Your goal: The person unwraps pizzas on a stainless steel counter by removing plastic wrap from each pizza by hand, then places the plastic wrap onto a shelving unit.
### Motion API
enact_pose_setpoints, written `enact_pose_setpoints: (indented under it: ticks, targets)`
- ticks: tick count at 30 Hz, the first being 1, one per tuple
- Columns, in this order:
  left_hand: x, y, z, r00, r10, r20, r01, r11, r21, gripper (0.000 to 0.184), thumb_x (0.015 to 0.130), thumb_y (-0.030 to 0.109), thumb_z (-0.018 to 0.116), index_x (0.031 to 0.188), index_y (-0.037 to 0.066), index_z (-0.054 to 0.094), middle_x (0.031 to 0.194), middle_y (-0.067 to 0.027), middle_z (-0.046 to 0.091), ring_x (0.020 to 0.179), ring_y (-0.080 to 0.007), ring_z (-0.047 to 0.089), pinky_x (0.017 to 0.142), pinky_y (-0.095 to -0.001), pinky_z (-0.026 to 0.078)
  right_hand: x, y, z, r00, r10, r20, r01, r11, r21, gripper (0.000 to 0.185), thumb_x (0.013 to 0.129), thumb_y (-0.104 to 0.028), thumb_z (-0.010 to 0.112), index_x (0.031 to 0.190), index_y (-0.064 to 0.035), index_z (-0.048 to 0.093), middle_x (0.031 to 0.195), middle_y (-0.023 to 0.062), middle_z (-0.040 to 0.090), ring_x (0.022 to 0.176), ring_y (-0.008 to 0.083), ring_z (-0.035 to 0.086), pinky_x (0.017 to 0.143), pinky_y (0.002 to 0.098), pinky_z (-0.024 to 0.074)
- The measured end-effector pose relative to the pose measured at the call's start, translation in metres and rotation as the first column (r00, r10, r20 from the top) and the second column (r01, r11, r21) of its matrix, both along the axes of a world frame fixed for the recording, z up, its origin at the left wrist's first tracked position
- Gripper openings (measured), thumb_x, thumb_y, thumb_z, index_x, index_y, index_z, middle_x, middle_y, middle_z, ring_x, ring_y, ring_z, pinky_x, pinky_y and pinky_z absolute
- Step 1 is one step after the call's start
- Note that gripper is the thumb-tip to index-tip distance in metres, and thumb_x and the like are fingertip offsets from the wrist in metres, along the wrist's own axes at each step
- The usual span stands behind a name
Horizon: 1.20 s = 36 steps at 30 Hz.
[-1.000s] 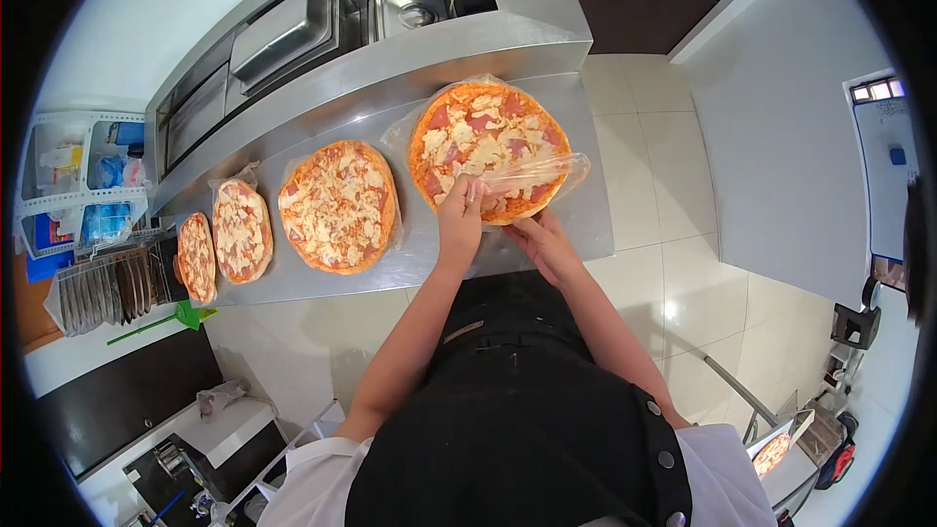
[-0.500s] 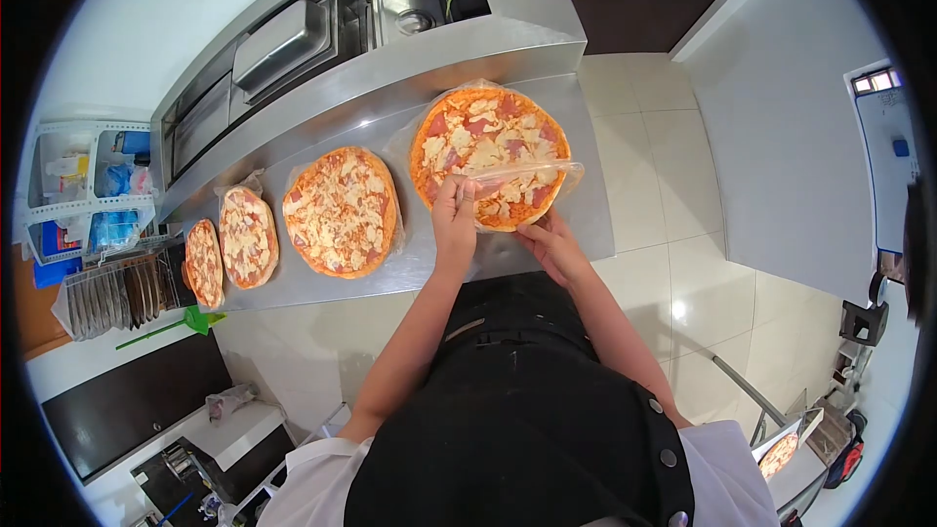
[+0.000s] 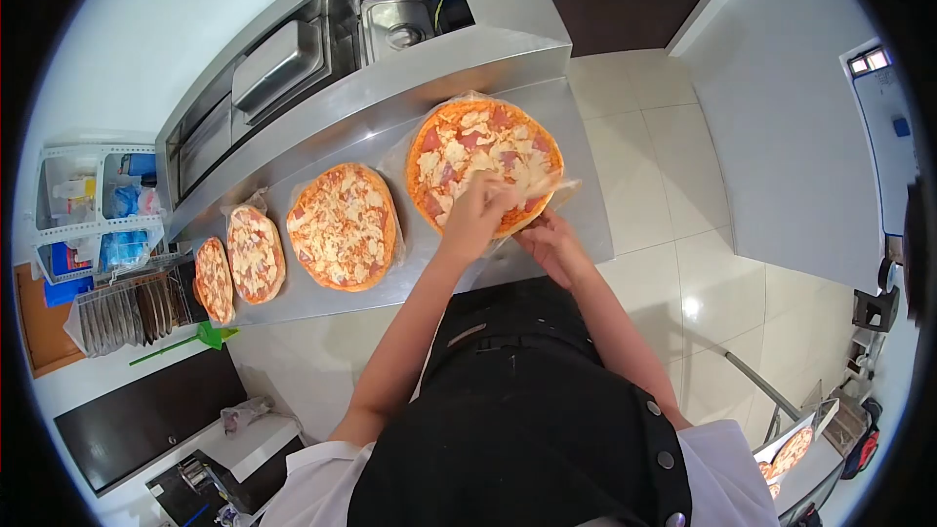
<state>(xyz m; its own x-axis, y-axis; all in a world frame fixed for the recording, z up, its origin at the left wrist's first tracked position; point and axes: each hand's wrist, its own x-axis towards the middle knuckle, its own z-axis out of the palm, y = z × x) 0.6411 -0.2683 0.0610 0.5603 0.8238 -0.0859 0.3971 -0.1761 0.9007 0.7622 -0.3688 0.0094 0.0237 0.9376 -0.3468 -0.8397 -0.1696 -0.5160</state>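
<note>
Where the row begins, far left of the bagged pizza (image 3: 468,151): leftmost pizza (image 3: 214,280) and second pizza (image 3: 256,256), side by side.
Third pizza (image 3: 342,226): just left of the bagged pizza.
Left hand (image 3: 478,215): above the bagged pizza's near part, beside a clear plastic flap (image 3: 564,197) — blurred, so I cannot tell whether it grips.
Bagged pizza: on the steel counter (image 3: 420,254), at its right end.
Right hand (image 3: 549,246): at the bagged pizza's near edge, apart from the left — whether it clamps, I cannot tell.

Forearms (image 3: 405,332) outstretched, left hand (image 3: 478,212) ahead of right hand (image 3: 550,244)
</note>
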Motion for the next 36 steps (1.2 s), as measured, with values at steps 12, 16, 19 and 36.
enact_pose_setpoints:
  ticks: [12, 16, 19, 36]
  targets:
    - [0.041, 0.023, 0.012, 0.950, -0.221, -0.219, 0.279, 0.918, 0.284, 0.017, 0.088, 0.017, 0.050, 0.091, 0.001, 0.054, 0.080, -0.0066, 0.061, 0.068, -0.0231, 0.056, 0.065, -0.0309, 0.042, 0.013, 0.035, 0.008, 0.846, -0.223, -0.485, 0.261, 0.965, 0.012, 0.055, 0.086, -0.041, 0.041, 0.130, -0.0070, 0.040, 0.128, 0.0141, 0.046, 0.116, 0.0246, 0.045, 0.099, 0.0338, 0.0335]
    - [0.045, 0.017, 0.013, 0.990, -0.118, -0.074, 0.134, 0.951, 0.280, 0.017, 0.090, 0.018, 0.048, 0.091, 0.001, 0.053, 0.078, -0.0070, 0.060, 0.068, -0.0227, 0.054, 0.064, -0.0308, 0.041, 0.008, 0.044, 0.002, 0.800, -0.235, -0.553, 0.296, 0.955, 0.024, 0.061, 0.086, -0.049, 0.037, 0.132, -0.0079, 0.038, 0.132, 0.0133, 0.044, 0.119, 0.0251, 0.043, 0.099, 0.0345, 0.0325]
    - [0.044, 0.016, 0.017, 1.000, -0.010, -0.013, 0.012, 0.983, 0.182, 0.018, 0.091, 0.018, 0.046, 0.091, 0.001, 0.052, 0.078, -0.0077, 0.058, 0.068, -0.0220, 0.053, 0.064, -0.0306, 0.041, -0.001, 0.049, -0.007, 0.779, -0.228, -0.584, 0.306, 0.952, 0.035, 0.066, 0.086, -0.054, 0.034, 0.133, -0.0085, 0.037, 0.134, 0.0125, 0.042, 0.121, 0.0255, 0.041, 0.100, 0.0354, 0.0319]
    - [0.022, 0.063, 0.024, 0.978, -0.147, -0.145, 0.132, 0.985, -0.108, 0.024, 0.091, 0.027, 0.050, 0.089, 0.004, 0.050, 0.072, -0.0058, 0.053, 0.061, -0.0187, 0.048, 0.061, -0.0286, 0.041, -0.002, 0.033, -0.013, 0.984, -0.176, -0.009, 0.176, 0.976, 0.126, 0.061, 0.088, -0.041, 0.049, 0.136, -0.0076, 0.031, 0.138, 0.0121, 0.035, 0.124, 0.0213, 0.036, 0.100, 0.0332, 0.0297]
